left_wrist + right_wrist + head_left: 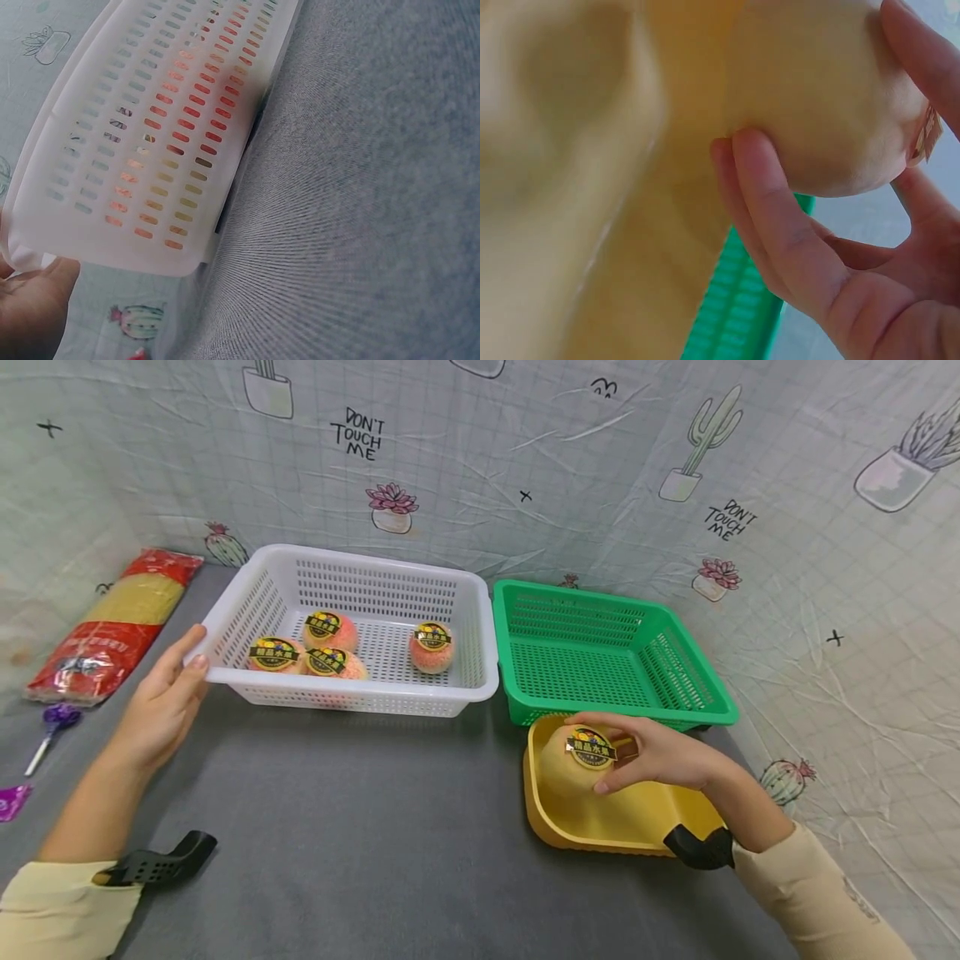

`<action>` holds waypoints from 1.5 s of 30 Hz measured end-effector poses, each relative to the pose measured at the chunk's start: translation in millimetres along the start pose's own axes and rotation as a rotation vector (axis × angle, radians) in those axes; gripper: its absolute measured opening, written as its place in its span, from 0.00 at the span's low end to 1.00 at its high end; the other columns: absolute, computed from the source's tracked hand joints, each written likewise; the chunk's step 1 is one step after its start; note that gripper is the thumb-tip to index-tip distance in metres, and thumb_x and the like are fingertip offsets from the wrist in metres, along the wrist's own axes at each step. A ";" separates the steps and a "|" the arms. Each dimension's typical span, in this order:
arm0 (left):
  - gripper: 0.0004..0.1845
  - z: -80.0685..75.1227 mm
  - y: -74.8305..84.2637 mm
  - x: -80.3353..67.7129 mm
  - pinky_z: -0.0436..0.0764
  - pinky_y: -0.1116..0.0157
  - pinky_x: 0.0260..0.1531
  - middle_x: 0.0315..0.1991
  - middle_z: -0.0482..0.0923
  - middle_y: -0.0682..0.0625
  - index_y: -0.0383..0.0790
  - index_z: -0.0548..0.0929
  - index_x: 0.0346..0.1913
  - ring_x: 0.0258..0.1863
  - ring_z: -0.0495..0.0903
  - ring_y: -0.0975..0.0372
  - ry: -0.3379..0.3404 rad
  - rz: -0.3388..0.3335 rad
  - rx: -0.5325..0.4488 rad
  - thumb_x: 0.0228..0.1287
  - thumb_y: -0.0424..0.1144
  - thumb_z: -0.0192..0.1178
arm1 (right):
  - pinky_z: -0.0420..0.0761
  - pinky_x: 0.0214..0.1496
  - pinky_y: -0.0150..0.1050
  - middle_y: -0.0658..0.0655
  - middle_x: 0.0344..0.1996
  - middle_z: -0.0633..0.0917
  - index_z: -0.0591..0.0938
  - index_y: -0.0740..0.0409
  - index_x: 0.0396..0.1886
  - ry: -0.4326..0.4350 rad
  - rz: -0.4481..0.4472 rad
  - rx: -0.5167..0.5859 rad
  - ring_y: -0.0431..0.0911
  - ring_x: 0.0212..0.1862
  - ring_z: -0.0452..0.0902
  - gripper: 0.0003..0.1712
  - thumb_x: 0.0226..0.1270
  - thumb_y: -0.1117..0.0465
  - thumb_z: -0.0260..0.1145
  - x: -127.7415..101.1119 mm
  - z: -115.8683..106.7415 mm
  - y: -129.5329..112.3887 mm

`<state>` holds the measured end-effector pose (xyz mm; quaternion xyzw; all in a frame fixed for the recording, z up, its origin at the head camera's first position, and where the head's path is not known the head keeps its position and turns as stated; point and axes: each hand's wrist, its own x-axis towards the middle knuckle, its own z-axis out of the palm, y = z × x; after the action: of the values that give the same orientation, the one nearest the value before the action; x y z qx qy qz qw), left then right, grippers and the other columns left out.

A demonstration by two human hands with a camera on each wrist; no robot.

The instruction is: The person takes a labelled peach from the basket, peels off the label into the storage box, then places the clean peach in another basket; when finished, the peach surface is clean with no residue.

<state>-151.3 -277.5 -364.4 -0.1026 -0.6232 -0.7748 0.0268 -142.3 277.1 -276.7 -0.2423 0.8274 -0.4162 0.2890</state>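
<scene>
At its near left corner, the rim of a white plastic basket is gripped by my left hand, with the thumb on the near side. Several pink-and-cream peaches with black-and-gold stickers lie in that basket. My right hand holds a large pale yellow round fruit with the same kind of sticker, at the left end of a yellow bin. In the right wrist view, fingers curve around the fruit. Whether it touches the bin's floor I cannot tell.
A green basket stands right of the white one, behind the yellow bin. At the far left lie a red-and-yellow packet, a purple lollipop and a purple wrapper. A printed cloth hangs behind the grey table.
</scene>
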 end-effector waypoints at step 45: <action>0.30 168.2 -68.1 -58.8 0.76 0.63 0.47 0.57 0.72 0.47 0.38 0.69 0.62 0.49 0.75 0.59 -0.512 0.457 0.543 0.58 0.35 0.67 | 0.80 0.45 0.37 0.52 0.54 0.78 0.63 0.50 0.70 -0.156 -0.053 -0.101 0.39 0.45 0.79 0.48 0.50 0.62 0.77 71.9 115.3 -33.5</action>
<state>-84.2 -104.0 -407.1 -0.4162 -0.7519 -0.5067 0.0682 -109.9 149.7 -324.9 -0.3100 0.8156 -0.3613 0.3289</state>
